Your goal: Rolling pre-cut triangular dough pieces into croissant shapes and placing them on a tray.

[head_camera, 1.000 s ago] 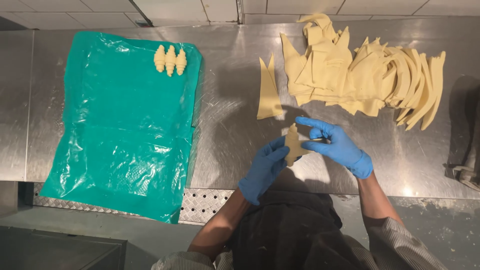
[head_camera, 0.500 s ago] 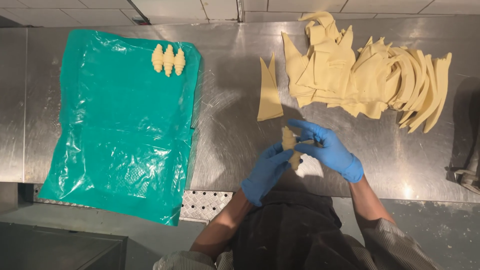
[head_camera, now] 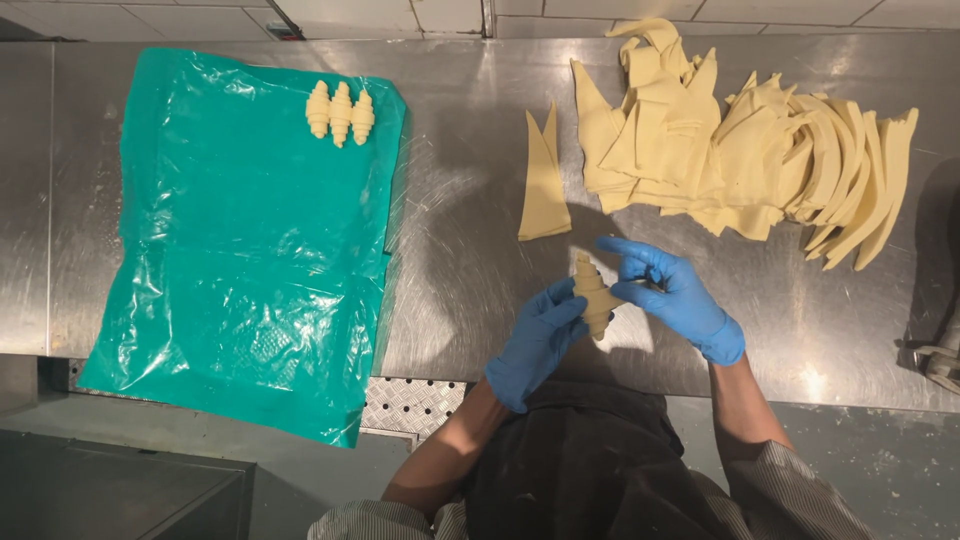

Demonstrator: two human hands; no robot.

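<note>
Both my hands wear blue gloves. My left hand (head_camera: pixel 532 340) cups a rolled raw croissant (head_camera: pixel 594 294) from the left, just above the steel table (head_camera: pixel 460 220). My right hand (head_camera: pixel 665 290) is at the roll's right side, fingers curled by its upper end. A single flat dough triangle (head_camera: pixel 543 182) lies just beyond the hands. A big heap of cut dough triangles (head_camera: pixel 740 150) fills the far right of the table. Three shaped croissants (head_camera: pixel 340 112) sit side by side at the far edge of a green plastic sheet (head_camera: pixel 230 250).
The green sheet covers the left half of the table and hangs over its near edge. A perforated metal strip (head_camera: pixel 410 405) runs below the table's front. A tiled wall (head_camera: pixel 480 12) borders the far side. A metal fitting (head_camera: pixel 940 360) shows at the right edge.
The dough piece between my hands has become a tighter roll. Both hands stayed in front of the single triangle, shifting only slightly.
</note>
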